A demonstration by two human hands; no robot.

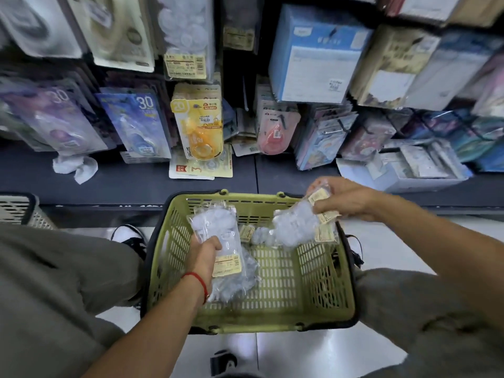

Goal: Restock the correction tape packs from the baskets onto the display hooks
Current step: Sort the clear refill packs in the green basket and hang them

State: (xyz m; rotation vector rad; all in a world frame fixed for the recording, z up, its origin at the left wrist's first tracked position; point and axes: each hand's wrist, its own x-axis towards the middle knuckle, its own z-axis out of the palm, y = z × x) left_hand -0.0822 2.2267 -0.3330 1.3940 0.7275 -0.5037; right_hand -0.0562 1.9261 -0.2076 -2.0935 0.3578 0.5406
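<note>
Green basket (321, 309) sits on the floor at lower centre of the frame, between the person's knees. Left hand (203, 257) is inside it, fingers curled round a clear pack (218, 227) with a yellow label, held at the basket's left side. More clear packs (234, 282) lie on the basket bottom just under that hand. Right hand (343, 199) is over the basket's far right rim, pinching a bunch of clear packs (297, 227) by their labelled ends; the bunch hangs down into the basket. Display hooks above carry hanging tape packs: yellow one (200, 129) upper centre, blue one (136, 121) to its left. Grey basket (19, 210) at the left edge.
</note>
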